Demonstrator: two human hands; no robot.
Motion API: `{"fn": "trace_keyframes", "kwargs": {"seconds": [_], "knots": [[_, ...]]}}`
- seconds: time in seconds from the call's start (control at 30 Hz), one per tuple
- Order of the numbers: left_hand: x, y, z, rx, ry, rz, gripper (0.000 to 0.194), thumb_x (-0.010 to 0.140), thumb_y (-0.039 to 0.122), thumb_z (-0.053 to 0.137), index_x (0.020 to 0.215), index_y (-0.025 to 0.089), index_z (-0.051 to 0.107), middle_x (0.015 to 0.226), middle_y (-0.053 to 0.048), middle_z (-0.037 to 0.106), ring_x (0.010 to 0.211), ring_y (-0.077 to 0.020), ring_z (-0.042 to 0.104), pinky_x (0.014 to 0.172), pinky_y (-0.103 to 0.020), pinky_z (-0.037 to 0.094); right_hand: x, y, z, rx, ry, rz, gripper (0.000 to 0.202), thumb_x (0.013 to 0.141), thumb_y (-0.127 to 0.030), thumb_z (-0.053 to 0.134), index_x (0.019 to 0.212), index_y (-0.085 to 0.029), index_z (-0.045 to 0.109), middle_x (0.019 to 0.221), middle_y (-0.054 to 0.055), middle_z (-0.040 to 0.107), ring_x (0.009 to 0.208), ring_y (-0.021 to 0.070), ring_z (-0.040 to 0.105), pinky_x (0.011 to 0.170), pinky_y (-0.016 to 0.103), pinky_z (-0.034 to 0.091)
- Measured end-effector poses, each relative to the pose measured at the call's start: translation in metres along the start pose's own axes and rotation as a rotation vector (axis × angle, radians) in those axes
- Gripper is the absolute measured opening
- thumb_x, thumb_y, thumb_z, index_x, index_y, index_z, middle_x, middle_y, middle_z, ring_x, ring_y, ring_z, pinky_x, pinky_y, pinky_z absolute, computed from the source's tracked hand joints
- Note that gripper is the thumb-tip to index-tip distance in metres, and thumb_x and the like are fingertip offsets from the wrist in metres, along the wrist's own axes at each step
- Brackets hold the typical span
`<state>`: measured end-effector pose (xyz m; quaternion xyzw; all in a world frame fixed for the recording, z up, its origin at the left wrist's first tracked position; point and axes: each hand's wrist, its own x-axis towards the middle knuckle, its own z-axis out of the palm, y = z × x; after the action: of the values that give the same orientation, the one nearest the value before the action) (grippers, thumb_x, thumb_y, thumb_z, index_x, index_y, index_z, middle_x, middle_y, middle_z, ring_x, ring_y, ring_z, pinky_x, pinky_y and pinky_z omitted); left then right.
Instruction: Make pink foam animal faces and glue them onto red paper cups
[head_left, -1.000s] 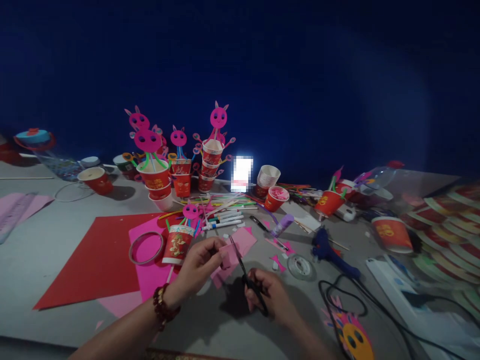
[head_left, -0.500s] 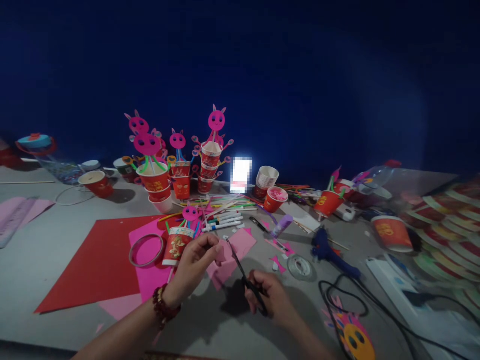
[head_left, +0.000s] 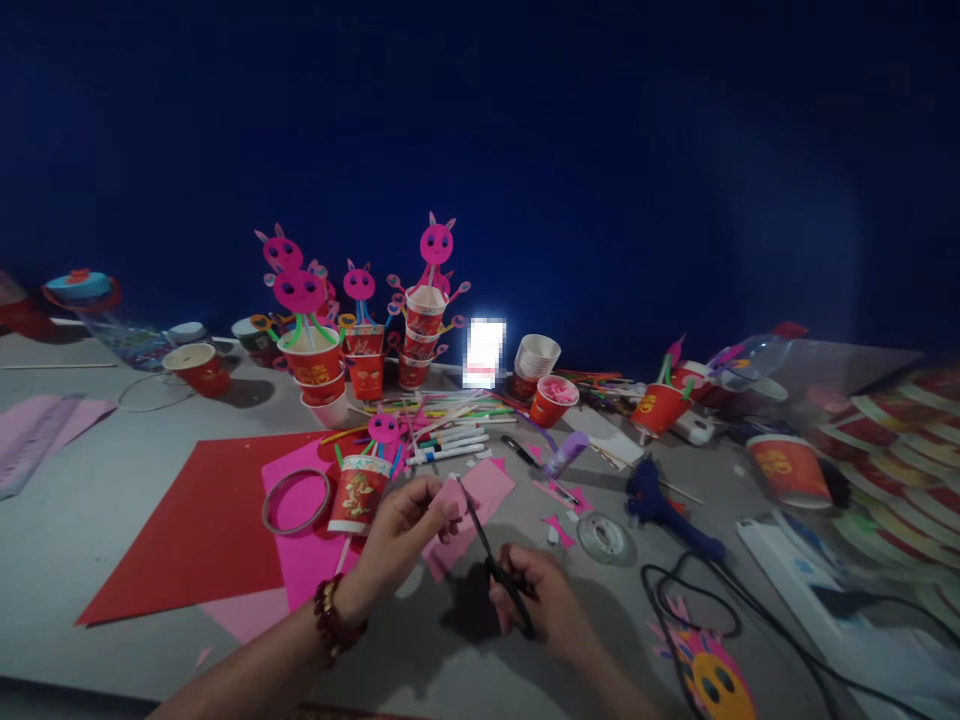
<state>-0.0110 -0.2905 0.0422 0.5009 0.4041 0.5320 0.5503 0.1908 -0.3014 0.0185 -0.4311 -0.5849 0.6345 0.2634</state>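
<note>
Head cam, so: right hand [head_left: 546, 592] has its fingers wrapped around the black handles of some scissors [head_left: 492, 563], blades pointing away from the body. Left hand [head_left: 409, 525], the one with the beaded bracelet [head_left: 328, 618], is pinching a small pink paper piece [head_left: 451, 494] right at the scissors' tips. Can't tell if the blades are actually biting into it. A bigger light pink sheet [head_left: 493, 486] lies on the grey table [head_left: 67, 550] just behind the scissors. Left of the scissors there's a red paper cup [head_left: 358, 495], and further left a big red sheet [head_left: 195, 540]. Past the scissors' tips, a bunch of markers [head_left: 448, 445]. Right of the scissors sits a clear tape roll [head_left: 589, 538], then a blue glue gun [head_left: 669, 512] further out.
</note>
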Motion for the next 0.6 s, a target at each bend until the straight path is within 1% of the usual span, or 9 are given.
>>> {"fn": "trace_keyframes", "kwargs": {"seconds": [0.13,0.23,0.33,0.5,0.6], "knots": [[-0.0001,0.0019,-0.0005,0.084,-0.07,0.008,0.026,0.089,0.04,0.065,0.082,0.014,0.066,0.07,-0.001,0.059,0.064,-0.012,0.053,0.059,-0.022,0.042,0.0007,-0.0011,0.0002,0.025,0.01,-0.012,0.059,0.064,-0.076,0.068,0.062,-0.022,0.043,0.048,-0.005,0.052,0.042,0.0089,0.046,0.045,0.022,0.033],[0.0,0.0015,-0.0019,0.101,-0.074,0.023,0.026,0.089,0.039,0.065,0.079,0.015,0.064,0.069,0.0,0.058,0.064,-0.0119,0.053,0.059,-0.022,0.041,0.0011,-0.0015,-0.0007,0.037,0.005,-0.009,0.063,0.061,-0.081,0.067,0.063,-0.023,0.043,0.047,-0.005,0.052,0.04,0.0085,0.044,0.044,0.022,0.033],[0.0004,0.0002,-0.0032,0.064,-0.057,0.014,0.025,0.088,0.038,0.066,0.077,0.016,0.061,0.068,0.001,0.059,0.064,-0.0118,0.054,0.061,-0.022,0.042,0.0006,-0.0013,-0.0014,0.021,0.013,-0.021,0.062,0.062,-0.08,0.066,0.062,-0.022,0.046,0.046,-0.005,0.05,0.04,0.0086,0.043,0.043,0.022,0.033],[0.0003,0.0016,-0.0028,0.011,-0.011,-0.005,0.023,0.087,0.036,0.068,0.076,0.017,0.061,0.067,0.001,0.06,0.064,-0.0121,0.055,0.062,-0.023,0.043,-0.0005,0.0002,-0.0011,-0.029,0.044,-0.064,0.054,0.07,-0.072,0.065,0.061,-0.022,0.047,0.045,-0.005,0.05,0.04,0.009,0.043,0.043,0.022,0.033],[-0.0001,0.0026,-0.0021,-0.004,-0.004,-0.009,0.023,0.087,0.036,0.068,0.076,0.016,0.062,0.067,0.001,0.06,0.063,-0.0121,0.056,0.062,-0.023,0.044,-0.0006,0.0007,-0.0011,-0.026,0.033,-0.067,0.054,0.071,-0.072,0.063,0.061,-0.022,0.047,0.046,-0.004,0.05,0.041,0.0092,0.043,0.043,0.022,0.033]]}}
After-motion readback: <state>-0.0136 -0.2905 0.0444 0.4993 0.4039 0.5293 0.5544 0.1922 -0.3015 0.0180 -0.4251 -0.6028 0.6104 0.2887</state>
